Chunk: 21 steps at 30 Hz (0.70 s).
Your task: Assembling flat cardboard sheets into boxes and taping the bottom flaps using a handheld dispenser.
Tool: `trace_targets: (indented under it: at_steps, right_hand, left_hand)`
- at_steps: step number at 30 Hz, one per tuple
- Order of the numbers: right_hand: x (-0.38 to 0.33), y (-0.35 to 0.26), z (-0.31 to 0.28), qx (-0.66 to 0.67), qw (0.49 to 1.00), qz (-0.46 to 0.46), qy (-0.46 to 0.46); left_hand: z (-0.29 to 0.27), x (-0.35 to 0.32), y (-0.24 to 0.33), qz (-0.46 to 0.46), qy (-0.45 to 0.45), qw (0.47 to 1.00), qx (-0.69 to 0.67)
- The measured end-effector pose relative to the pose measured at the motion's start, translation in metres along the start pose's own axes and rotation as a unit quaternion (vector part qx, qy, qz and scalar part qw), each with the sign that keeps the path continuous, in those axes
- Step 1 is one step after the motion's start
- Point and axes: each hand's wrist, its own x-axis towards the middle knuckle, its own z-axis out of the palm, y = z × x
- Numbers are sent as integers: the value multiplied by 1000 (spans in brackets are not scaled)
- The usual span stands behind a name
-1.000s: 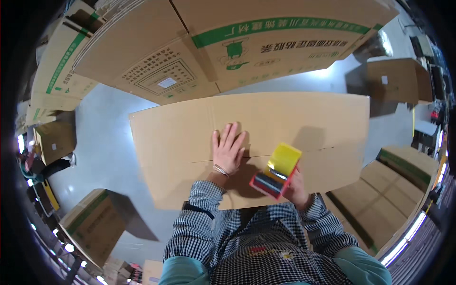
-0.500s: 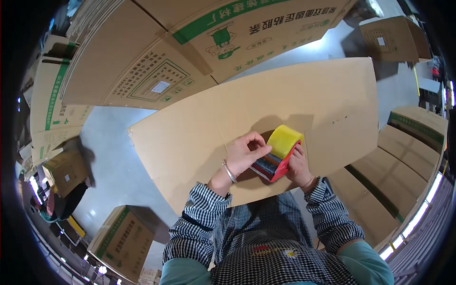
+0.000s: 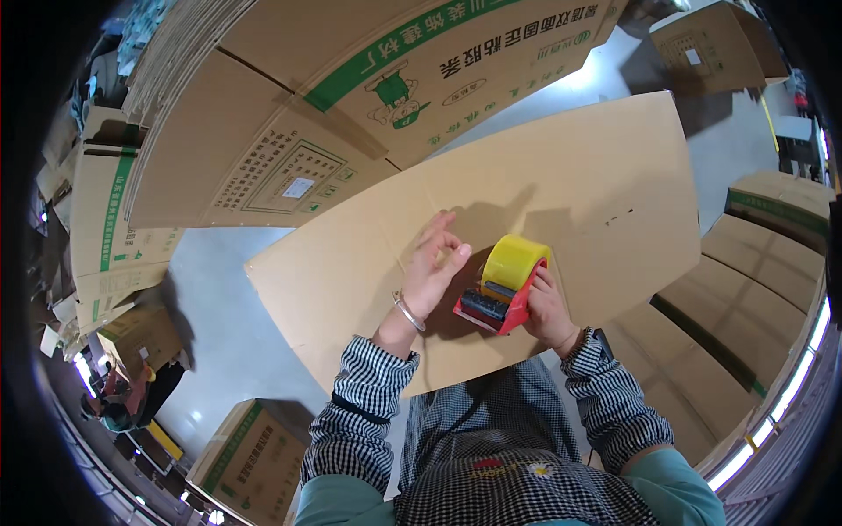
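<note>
My right hand (image 3: 551,311) grips a red tape dispenser (image 3: 519,309), most of its fingers hidden behind the frame. A thick roll of yellow tape (image 3: 516,261) sits in it, above a black roller (image 3: 483,305). To the left, my left hand (image 3: 431,267) is raised with its fingers apart and nothing in them, a short gap away from the dispenser. Below both hands lies a broad brown cardboard surface (image 3: 614,167), on which their shadows fall.
Tall stacks of flattened printed cartons (image 3: 351,114) stand beyond the cardboard surface. More cartons (image 3: 754,272) are close on the right. A carton (image 3: 250,460) stands on the grey floor (image 3: 219,351) at lower left, an open box (image 3: 715,53) at far right. Another person (image 3: 132,399) is at far left.
My left hand has come off the tape dispenser, moving left and up, and its fingers have opened. The dispenser, still in my right hand, has shifted slightly left.
</note>
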Motion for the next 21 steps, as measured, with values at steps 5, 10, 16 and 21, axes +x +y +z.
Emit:
trace_targets:
  at_steps: [5, 10, 16, 21]
  right_hand:
    - [1, 3, -6, 5, 1000, 1, 5]
    - [22, -13, -35, 56, 995, 69, 40]
    - [37, -47, -64, 301, 895, 305, 127]
    - [37, -44, -57, 305, 827, 454, 129]
  left_hand:
    - [29, -4, 30, 65, -32, 997, 39]
    - [36, 18, 47, 11, -6, 993, -118]
    - [16, 149, 54, -65, 125, 983, -119]
    - [-18, 249, 18, -133, -30, 858, 495]
